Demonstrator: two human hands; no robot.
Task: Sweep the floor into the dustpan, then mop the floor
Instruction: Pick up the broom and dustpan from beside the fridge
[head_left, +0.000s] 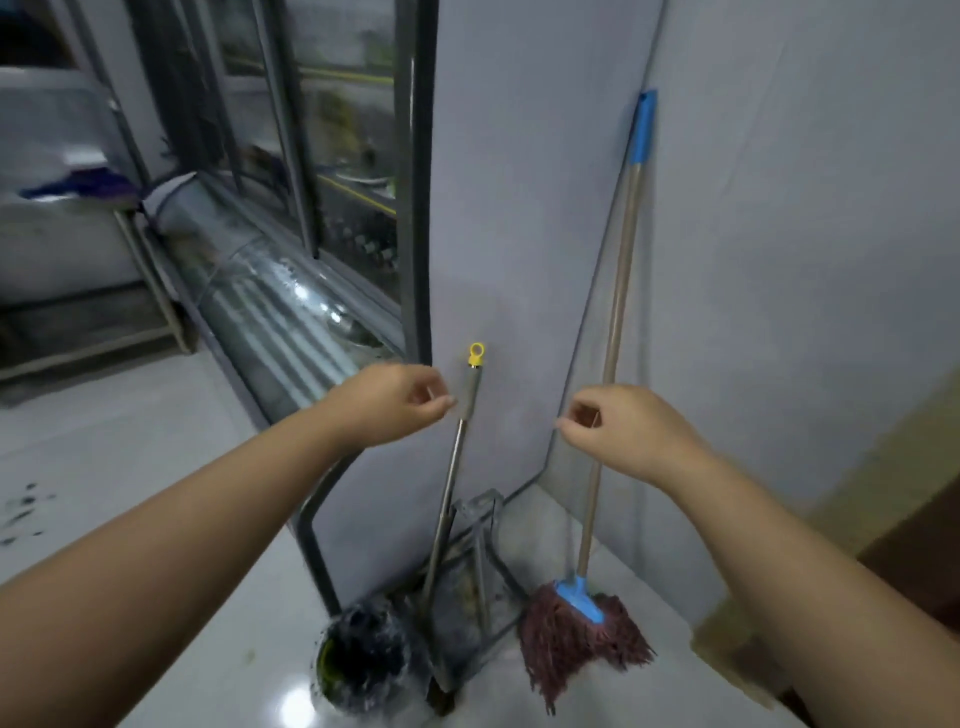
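Broom handle (465, 410) with a yellow loop leans in the wall corner, stored upright beside the dustpan (478, 571) and the mop (587, 618). Left hand (389, 402) hovers just beside its grip, fingers (441, 400) loosely curled around nothing; right hand (618, 431), likewise empty, hangs before the mop pole.

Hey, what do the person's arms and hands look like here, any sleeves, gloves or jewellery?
Both forearms are bare right to the frame edge, with no sleeves in view. The left hand and right hand wear no gloves, and no rings, watch or bracelets show. The picture is a little blurred, so fine marks cannot be told.
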